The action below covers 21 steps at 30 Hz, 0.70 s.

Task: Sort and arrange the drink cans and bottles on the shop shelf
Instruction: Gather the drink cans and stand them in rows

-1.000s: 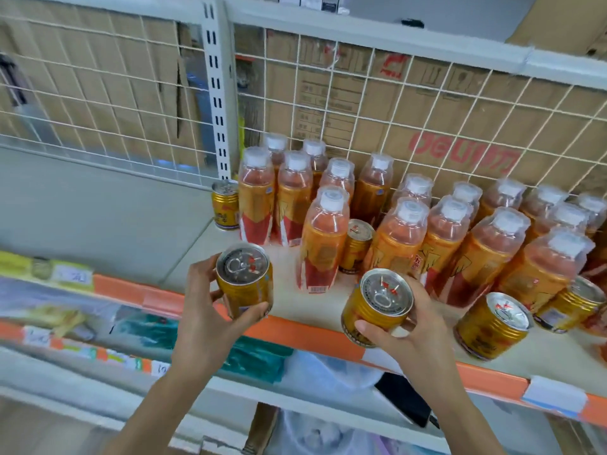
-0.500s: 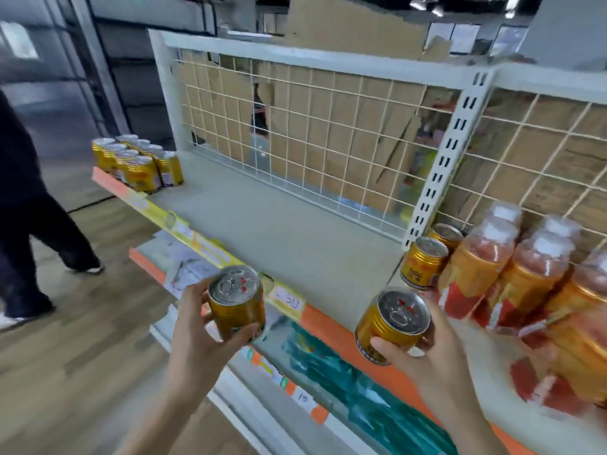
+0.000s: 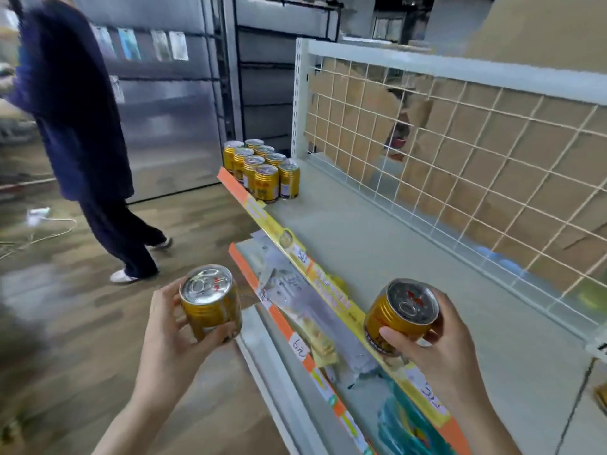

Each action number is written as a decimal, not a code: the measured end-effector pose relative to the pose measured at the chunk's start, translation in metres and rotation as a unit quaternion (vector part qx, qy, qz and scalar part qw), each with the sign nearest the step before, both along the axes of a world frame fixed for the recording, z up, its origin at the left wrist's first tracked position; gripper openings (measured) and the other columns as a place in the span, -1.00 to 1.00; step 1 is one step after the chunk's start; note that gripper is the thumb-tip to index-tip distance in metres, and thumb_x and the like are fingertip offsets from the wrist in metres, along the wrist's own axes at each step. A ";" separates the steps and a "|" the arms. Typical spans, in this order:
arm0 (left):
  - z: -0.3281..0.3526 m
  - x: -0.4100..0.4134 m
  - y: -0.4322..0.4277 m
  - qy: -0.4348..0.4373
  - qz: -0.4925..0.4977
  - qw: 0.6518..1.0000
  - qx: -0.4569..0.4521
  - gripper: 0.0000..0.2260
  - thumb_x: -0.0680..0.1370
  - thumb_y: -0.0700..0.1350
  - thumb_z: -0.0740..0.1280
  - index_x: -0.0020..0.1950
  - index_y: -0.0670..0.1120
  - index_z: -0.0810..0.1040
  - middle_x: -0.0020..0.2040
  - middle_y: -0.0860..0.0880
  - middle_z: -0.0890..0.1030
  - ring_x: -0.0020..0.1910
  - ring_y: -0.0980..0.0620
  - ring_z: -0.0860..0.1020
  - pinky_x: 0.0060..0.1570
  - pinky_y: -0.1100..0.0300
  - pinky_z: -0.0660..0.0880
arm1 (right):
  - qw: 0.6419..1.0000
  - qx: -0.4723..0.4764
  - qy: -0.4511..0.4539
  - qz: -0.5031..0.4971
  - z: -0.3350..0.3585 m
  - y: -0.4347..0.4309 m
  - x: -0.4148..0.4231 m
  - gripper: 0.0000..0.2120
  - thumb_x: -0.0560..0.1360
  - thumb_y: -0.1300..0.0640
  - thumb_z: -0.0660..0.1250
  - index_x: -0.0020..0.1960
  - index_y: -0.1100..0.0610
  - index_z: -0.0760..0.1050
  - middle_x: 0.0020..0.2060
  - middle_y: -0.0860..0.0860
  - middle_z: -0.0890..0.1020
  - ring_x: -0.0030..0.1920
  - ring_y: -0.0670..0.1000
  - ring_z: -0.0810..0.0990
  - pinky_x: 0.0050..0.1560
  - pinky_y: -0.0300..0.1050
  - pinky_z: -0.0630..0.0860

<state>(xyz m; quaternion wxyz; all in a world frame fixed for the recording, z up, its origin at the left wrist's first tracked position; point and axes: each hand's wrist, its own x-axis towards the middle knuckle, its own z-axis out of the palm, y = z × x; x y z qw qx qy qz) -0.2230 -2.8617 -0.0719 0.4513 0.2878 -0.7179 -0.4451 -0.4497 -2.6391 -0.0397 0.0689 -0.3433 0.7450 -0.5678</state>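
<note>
Right now my left hand (image 3: 170,333) grips a gold can (image 3: 210,303) at seven o'clock; my right hand (image 3: 437,349) grips a second can (image 3: 400,318) at five, above the shelf (image 3: 377,251) lip; grouped cans (image 3: 262,170) stand at twelve.

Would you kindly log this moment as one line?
left hand grips left can; right hand grips right can; can group at far shelf end

Left hand (image 3: 170,336) grips upright gold can (image 3: 210,302) over wooden floor (image 3: 82,323). Right hand (image 3: 440,348) grips tilted gold can (image 3: 400,318) above shelf edge strip (image 3: 331,290). Cluster of gold cans (image 3: 262,170) stands at far shelf end. Person in dark clothes (image 3: 75,126) stands left.
</note>
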 end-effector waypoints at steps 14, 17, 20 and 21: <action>-0.001 -0.124 -0.124 -0.057 0.013 0.998 -0.010 -0.35 0.24 -0.30 0.56 0.10 0.18 0.34 0.13 0.13 0.48 0.07 0.42 0.42 -0.06 0.56 0.38 | 0.999 0.007 -0.026 0.042 -0.006 -0.153 -0.110 -0.36 0.11 0.03 0.57 0.14 -0.08 0.44 -0.02 -0.24 0.60 -0.03 -0.16 0.60 -0.04 -0.34 0.50; 0.002 -0.166 -0.145 -0.046 -0.028 0.999 0.007 -0.36 0.23 -0.26 0.59 0.11 0.14 0.34 0.10 0.15 0.49 0.04 0.40 0.46 -0.09 0.51 0.41 | 0.998 0.012 -0.039 0.050 -0.014 -0.184 -0.137 -0.37 0.16 0.13 0.62 0.13 -0.10 0.43 -0.02 -0.25 0.60 -0.02 -0.17 0.59 -0.05 -0.36 0.49; 0.000 -0.208 -0.167 -0.051 -0.056 0.997 0.022 -0.38 0.21 -0.13 0.57 0.12 0.17 0.33 0.09 0.20 0.47 0.08 0.25 0.48 -0.09 0.35 0.47 | 0.997 0.022 -0.050 0.060 -0.021 -0.215 -0.159 -0.37 0.16 0.17 0.64 0.10 -0.13 0.42 -0.06 -0.20 0.62 -0.04 -0.22 0.58 -0.07 -0.38 0.48; -0.002 -0.220 -0.174 -0.057 -0.059 0.996 0.019 -0.38 0.20 -0.08 0.57 0.13 0.17 0.33 0.09 0.24 0.46 0.09 0.22 0.47 -0.07 0.30 0.48 | 0.997 0.025 -0.051 0.061 -0.023 -0.225 -0.165 -0.37 0.16 0.19 0.63 0.09 -0.13 0.42 -0.07 -0.17 0.63 -0.04 -0.24 0.58 -0.08 -0.40 0.47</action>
